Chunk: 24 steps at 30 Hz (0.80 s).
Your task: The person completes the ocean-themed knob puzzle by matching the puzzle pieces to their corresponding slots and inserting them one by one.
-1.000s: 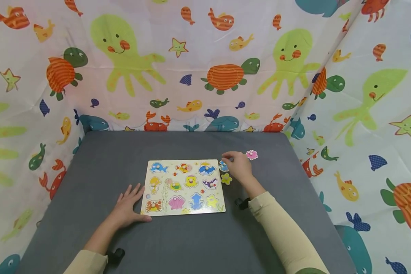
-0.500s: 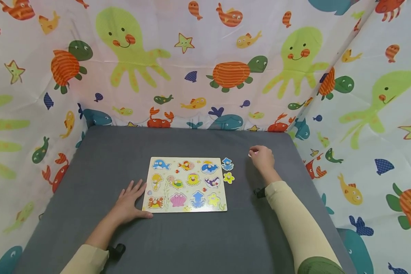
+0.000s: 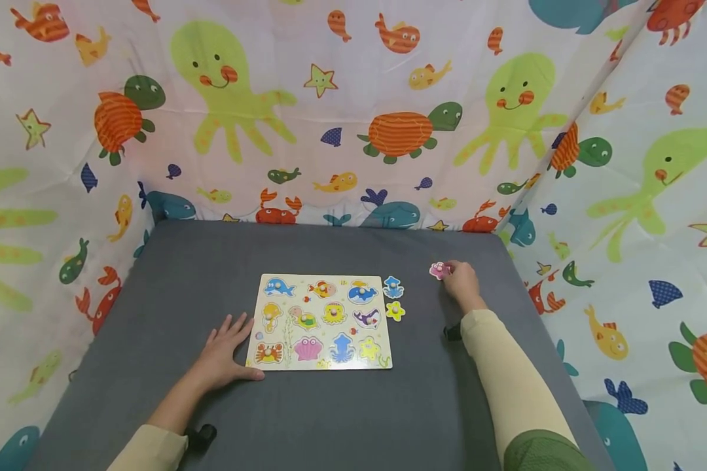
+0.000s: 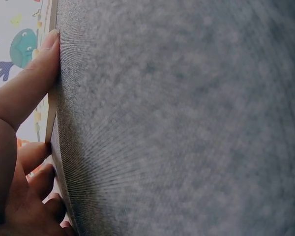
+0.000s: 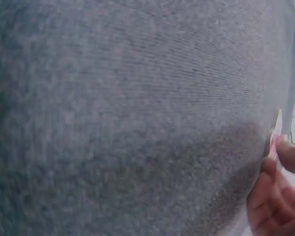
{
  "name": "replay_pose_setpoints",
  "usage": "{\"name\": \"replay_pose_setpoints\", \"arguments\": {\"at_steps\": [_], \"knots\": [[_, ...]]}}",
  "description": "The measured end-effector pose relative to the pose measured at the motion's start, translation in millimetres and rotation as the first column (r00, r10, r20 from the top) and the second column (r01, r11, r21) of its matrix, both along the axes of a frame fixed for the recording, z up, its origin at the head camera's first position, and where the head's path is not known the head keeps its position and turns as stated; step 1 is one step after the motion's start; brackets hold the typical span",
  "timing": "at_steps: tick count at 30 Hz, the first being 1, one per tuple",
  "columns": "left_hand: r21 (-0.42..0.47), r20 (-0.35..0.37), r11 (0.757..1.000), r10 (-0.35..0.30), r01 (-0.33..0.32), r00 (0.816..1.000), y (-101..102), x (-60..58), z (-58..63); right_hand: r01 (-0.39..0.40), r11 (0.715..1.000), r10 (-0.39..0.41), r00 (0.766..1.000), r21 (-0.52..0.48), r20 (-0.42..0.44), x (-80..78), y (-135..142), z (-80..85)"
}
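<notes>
A wooden peg puzzle board (image 3: pixel 324 364) with sea animal shapes lies flat on the grey table. My left hand (image 3: pixel 224 353) rests at its lower left corner with fingers spread. Its thumb (image 4: pixel 37 73) lies along the near edge and the fingertips touch the left edge. To the right of the board, my right hand (image 3: pixel 464 286) pinches a pink shell puzzle piece (image 3: pixel 437 270) at its right side. In the right wrist view the piece (image 5: pixel 275 130) stands close to the cloth between thumb and fingers. A pink shell shape (image 3: pixel 308 348) shows in the board's bottom row.
A blue squid piece (image 3: pixel 393 288) and a yellow starfish piece (image 3: pixel 395 311) lie just right of the board. The grey table (image 3: pixel 330 418) is bounded at the back and sides by a curtain (image 3: pixel 412 72) printed with sea animals.
My right hand has moved right from beside the squid piece to the pink shell piece and taken hold of it. The left hand stays at the board. The head view has shifted slightly.
</notes>
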<state>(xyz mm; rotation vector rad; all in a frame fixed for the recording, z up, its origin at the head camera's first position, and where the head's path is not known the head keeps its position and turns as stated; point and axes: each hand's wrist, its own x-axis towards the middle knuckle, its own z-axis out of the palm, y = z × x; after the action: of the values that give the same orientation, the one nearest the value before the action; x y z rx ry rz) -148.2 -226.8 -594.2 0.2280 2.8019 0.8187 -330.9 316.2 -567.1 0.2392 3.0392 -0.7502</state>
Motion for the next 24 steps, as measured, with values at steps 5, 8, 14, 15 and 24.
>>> {"name": "replay_pose_setpoints", "arguments": {"at_steps": [5,8,14,15,24], "knots": [[-0.004,0.002,1.0,0.006,-0.006,1.0,-0.2,0.0,0.4,-0.025,1.0,0.024,0.999,-0.017,-0.032,-2.2,-4.6,-2.5],[-0.005,0.012,1.0,0.003,-0.003,1.0,-0.3,-0.6,-0.2,-0.031,1.0,0.031,0.998,-0.002,-0.049,-1.3,-6.9,-4.4],[-0.006,0.006,1.0,0.003,-0.003,1.0,1.0,-0.9,0.4,-0.05,0.998,0.047,0.997,-0.043,-0.055,5.8,-7.7,-8.6],[-0.007,0.005,1.0,0.003,-0.003,1.0,1.1,-0.8,0.3,-0.048,0.997,0.045,0.997,-0.055,-0.058,7.2,-7.8,-9.2],[-0.015,0.016,1.0,0.002,-0.002,1.0,0.8,-0.7,0.8,-0.019,0.996,0.009,0.994,-0.091,-0.107,14.9,-10.1,-12.0]]}}
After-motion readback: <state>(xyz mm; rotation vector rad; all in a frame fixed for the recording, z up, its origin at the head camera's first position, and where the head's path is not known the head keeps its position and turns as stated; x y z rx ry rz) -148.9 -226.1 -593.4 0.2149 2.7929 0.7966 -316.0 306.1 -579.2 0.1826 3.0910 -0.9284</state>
